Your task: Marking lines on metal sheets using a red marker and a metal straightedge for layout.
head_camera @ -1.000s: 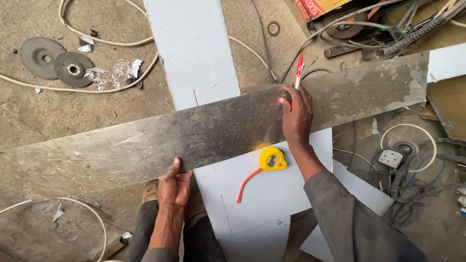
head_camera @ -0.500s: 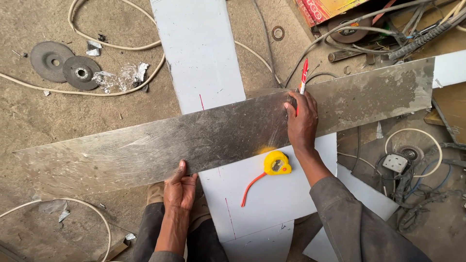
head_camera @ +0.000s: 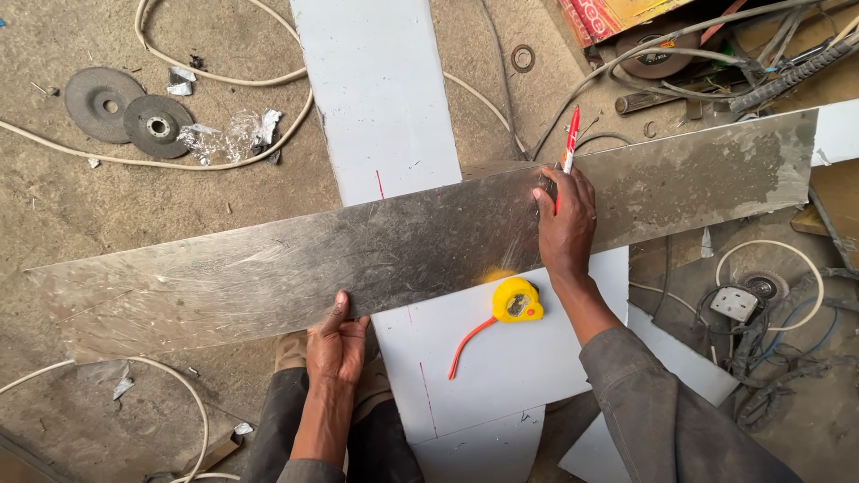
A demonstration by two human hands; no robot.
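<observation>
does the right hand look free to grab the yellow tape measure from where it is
Probably not right away: the right hand holds a red pen and presses on the metal strip. The tape measure lies uncovered on the white sheet beside its wrist.

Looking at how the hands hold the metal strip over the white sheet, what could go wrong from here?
1. The long metal strip is pressed only by the left hand at its near edge and the right hand near the far edge; it could pivot, skewing any line from the red pen.
2. Bare fingers on the strip's edges might get cut.
</observation>
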